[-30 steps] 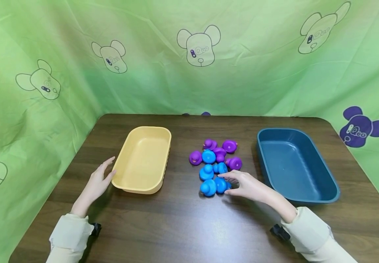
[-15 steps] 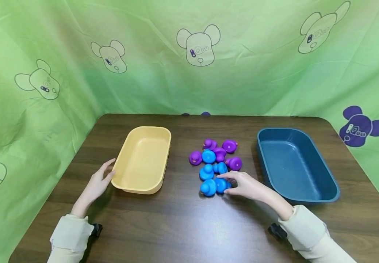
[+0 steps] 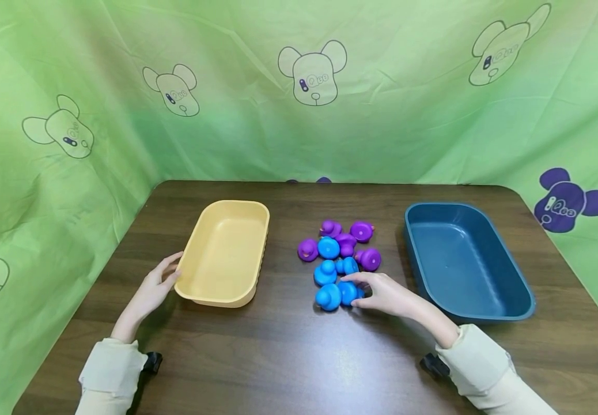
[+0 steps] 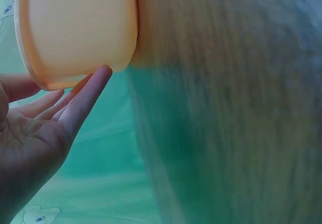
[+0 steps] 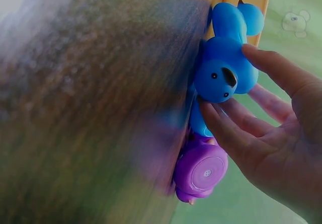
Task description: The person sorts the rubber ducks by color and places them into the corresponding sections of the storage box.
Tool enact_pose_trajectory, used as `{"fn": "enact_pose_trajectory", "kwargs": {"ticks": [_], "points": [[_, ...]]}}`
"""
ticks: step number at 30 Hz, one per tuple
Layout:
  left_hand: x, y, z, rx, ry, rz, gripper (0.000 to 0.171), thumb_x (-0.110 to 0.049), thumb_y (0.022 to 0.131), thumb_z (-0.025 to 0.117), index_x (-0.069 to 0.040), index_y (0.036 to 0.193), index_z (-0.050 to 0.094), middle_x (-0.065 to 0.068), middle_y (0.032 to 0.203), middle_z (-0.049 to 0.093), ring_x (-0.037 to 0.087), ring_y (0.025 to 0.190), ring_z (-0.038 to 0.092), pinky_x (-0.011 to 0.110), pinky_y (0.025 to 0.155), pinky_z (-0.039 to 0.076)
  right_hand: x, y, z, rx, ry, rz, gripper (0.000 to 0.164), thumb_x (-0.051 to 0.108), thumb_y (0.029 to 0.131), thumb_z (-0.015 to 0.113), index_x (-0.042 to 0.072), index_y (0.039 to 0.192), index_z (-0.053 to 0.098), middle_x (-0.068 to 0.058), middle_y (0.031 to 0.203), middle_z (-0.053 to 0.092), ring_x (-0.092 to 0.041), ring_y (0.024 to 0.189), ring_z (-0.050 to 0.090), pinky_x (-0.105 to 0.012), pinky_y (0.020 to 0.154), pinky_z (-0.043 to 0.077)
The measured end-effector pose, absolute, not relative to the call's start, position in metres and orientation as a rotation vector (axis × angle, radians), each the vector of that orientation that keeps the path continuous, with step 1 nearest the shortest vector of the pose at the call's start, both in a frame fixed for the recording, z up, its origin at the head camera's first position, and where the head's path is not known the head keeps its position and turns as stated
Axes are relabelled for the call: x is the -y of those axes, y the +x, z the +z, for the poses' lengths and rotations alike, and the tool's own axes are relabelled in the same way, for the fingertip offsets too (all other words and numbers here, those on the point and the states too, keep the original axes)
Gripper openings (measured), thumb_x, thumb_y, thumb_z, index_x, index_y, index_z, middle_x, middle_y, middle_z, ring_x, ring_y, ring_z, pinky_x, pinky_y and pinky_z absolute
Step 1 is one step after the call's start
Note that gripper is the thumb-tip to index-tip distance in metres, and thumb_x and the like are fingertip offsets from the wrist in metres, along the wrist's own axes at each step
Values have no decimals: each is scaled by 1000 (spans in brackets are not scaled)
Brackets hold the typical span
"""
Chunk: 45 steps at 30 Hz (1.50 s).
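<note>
In the head view my left hand (image 3: pixel 155 291) rests at the near left side of a yellow plastic tray (image 3: pixel 221 253). The left wrist view shows its fingers (image 4: pixel 90 90) fairly straight against the tray's outer wall. My right hand (image 3: pixel 384 294) is at the near end of a cluster of rubber ducks, thumb and fingers round a blue rubber duck (image 5: pixel 226 65) lying on its side. In the right wrist view the thumb touches its body and a finger its head. Another blue duck (image 3: pixel 328 297) sits just left of it.
More blue ducks (image 3: pixel 325 273) and several purple ducks (image 3: pixel 362 231) lie close together behind, some tipped over. A dark blue plastic tub (image 3: pixel 465 259) stands at the right of the brown wooden table (image 3: pixel 278 357). Green printed cloth (image 3: pixel 247 132) hangs around the table.
My right hand has edged slightly left, its thumb and fingers closer round the blue duck. My left hand stays by the yellow tray; the ducks and containers have hardly moved.
</note>
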<state>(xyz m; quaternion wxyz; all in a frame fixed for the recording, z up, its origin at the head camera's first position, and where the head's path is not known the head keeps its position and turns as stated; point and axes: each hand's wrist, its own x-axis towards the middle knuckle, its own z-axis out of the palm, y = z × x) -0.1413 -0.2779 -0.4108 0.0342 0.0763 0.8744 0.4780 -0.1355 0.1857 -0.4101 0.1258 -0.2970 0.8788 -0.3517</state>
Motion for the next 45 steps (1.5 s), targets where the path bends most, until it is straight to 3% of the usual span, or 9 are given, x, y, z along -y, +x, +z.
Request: {"fn": "enact_pose_trajectory", "kwargs": {"ticks": [3,17,26,38,45], "points": [[278,-141,-411,-2659,232,1503,43,-7,93,42,5,133,29,32,112,49,-6,83,50,20,69,47,-185,-136,-410,-2557,-853,-1022,42,15,80,65,2,118,54,-16,116,55,-29,100,53,-43,80,46],[279,-142,-415,-2638,259,1552,41,-1,93,39,8,131,29,35,108,50,-5,80,51,19,67,48,-188,-136,-401,-2623,-824,-950,39,12,78,66,2,114,55,-16,110,58,-19,86,53,-30,70,47],[279,-142,-414,-2615,264,1573,41,0,93,38,9,131,29,35,108,49,-5,80,52,20,67,48,-191,-137,-395,-2628,-863,-994,41,11,78,66,0,116,53,-19,109,58,-31,99,55,-39,76,48],[279,-143,-414,-2590,269,1587,41,0,93,38,9,131,27,36,109,48,-4,79,53,21,67,48,-184,-140,-388,-2630,-860,-1008,43,10,78,65,-1,117,52,-18,109,58,-22,87,58,-35,72,49],[279,-144,-415,-2564,269,1610,41,0,93,38,9,131,27,36,109,48,-3,79,53,22,67,49,-178,-144,-386,-2621,-898,-1038,41,10,79,65,0,117,53,-17,111,58,-23,93,56,-38,75,49]]}}
